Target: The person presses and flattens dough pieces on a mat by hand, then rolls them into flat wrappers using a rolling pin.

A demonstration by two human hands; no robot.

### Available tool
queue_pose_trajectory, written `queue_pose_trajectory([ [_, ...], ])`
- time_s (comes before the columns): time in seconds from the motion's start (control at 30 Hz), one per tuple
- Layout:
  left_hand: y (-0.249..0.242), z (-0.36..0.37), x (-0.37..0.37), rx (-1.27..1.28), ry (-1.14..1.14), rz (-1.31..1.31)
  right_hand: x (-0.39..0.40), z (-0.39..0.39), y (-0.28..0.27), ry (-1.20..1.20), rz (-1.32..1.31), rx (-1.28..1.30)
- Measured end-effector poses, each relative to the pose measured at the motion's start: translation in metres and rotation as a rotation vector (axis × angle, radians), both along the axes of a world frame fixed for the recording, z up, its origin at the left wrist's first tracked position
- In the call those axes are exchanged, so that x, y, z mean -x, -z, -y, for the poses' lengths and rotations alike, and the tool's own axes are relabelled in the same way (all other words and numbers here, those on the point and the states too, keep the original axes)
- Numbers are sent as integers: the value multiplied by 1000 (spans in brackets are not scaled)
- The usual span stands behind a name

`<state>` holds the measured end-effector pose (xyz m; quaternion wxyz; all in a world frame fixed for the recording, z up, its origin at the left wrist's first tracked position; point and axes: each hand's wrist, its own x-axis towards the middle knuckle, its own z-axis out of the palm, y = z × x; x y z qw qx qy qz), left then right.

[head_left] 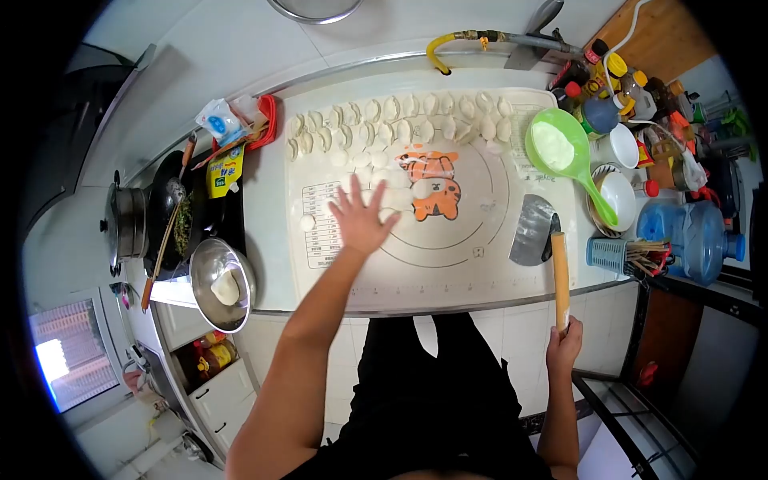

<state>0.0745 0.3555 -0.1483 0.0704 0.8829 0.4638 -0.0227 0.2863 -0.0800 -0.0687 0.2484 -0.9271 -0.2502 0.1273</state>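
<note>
Spread wide, the left grip (364,222) is palm down over some small flat rounds of dough (380,178) in the head view. I can't tell if it is pressing on them. Down by the front edge, the right grip (565,344) is closed around one end of a wooden rolling pin (561,276). The pin's other end reaches in over the surface (268,224), just beside the black handle of a flat metal scraper (530,232).

Most of the dough rounds sit near the middle of a big pale mat (472,282), by an orange cartoon animal (438,200). One single round (307,223) is off to the left of the rest. Along the far side of the mat are rows of folded dumplings (391,108).

On the right side, a green scoop (592,188) holds white powder (552,146). Its handle hangs over a bowl (616,200). Lots of bottles (616,68) crowd the far right corner, and a big blue water jug (700,240) is nearer.

On the left side, a shiny metal bowl (206,268) has a lump of dough (226,288) inside. Behind it is a dark pan with green food (183,228) in it.
</note>
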Motion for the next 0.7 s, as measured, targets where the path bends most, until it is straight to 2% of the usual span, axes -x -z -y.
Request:
queue_pose_trajectory([
  [0.07,-2,28,-28,-27,64,21,5,-3,-4,15,-15,-8],
  [0.2,-16,76,-100,185,172,10,11,-4,-4,-23,36,12],
  [0.27,-5,99,-129,172,253,210,13,-5,-8,-33,53,30],
  [0.3,0,105,-140,177,252,212,15,-6,-11,-19,11,36],
  [0.37,6,102,-155,192,370,455,16,-9,-12,-9,-32,45],
  [0.43,0,73,-134,190,382,431,20,-12,-9,-145,-54,41],
  [0.47,-3,60,-113,189,404,413,24,-13,-3,-136,-61,53],
  [0.53,6,23,-47,168,251,533,23,-31,12,-417,-9,37],
  [0.57,9,0,-8,122,201,586,27,-49,11,-452,-2,41],
  [0.63,10,-29,64,14,27,505,32,-89,15,-549,-42,77],
  [0.67,3,-39,93,-10,19,461,31,-108,22,-605,-82,107],
  [0.7,-3,-44,114,94,-8,464,31,-126,31,-658,-95,102],
])
